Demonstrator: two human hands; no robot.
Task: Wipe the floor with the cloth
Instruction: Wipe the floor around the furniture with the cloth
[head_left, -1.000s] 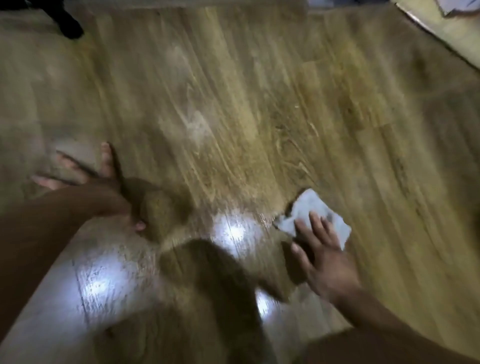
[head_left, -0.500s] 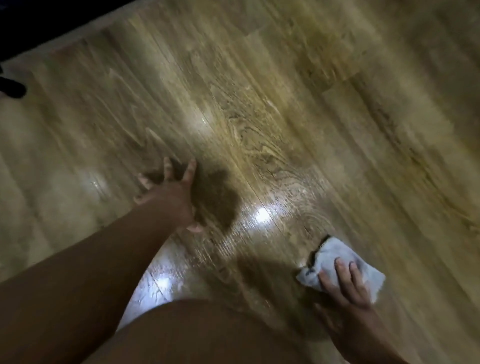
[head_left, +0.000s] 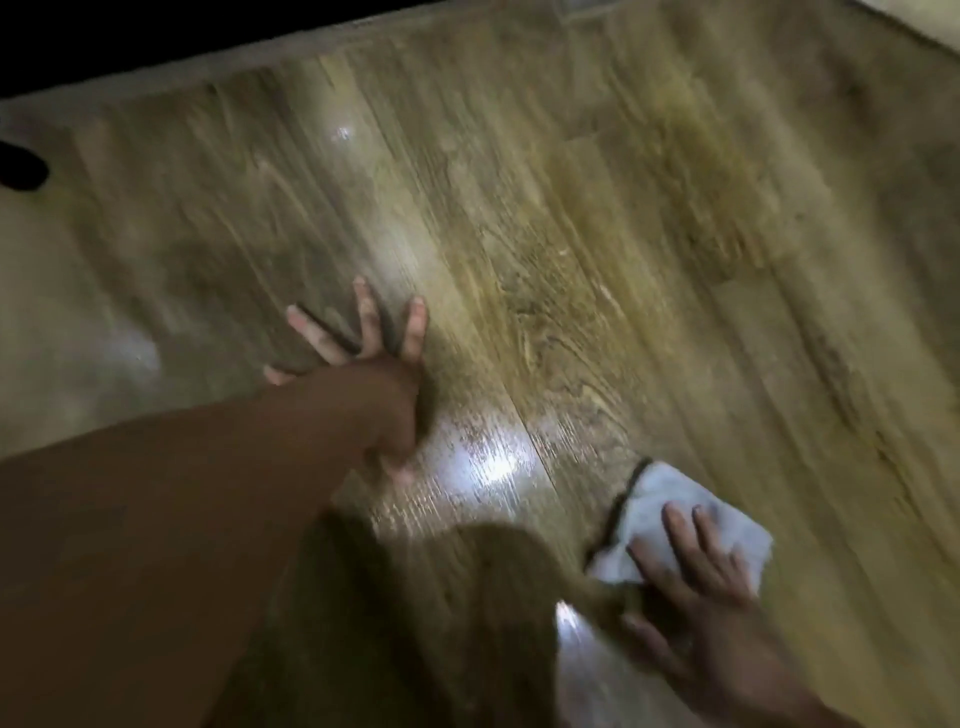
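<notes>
The right grip (head_left: 696, 608), a bare hand, lies flat on the cloth (head_left: 660, 493) with its fingers (head_left: 678, 535) straight and slightly spread. It is released and presses the cloth down rather than clutching it. The cloth is pale and crumpled, with a dark edge on the side toward the left grip. It lies on the wooden floor (head_left: 649, 234), directly under the fingers of the right grip, and extends beyond the fingertips. The thumb lies at the cloth's near edge.

The left grip (head_left: 374, 379) is also released. Its fingers are splayed and its palm faces down on bare floor, well apart from the cloth, ahead and to the left of the right grip. A bright glare patch (head_left: 488, 460) lies on the boards between the two grips. A dark object (head_left: 21, 166) sits far left of the left grip; blur prevents identification.
</notes>
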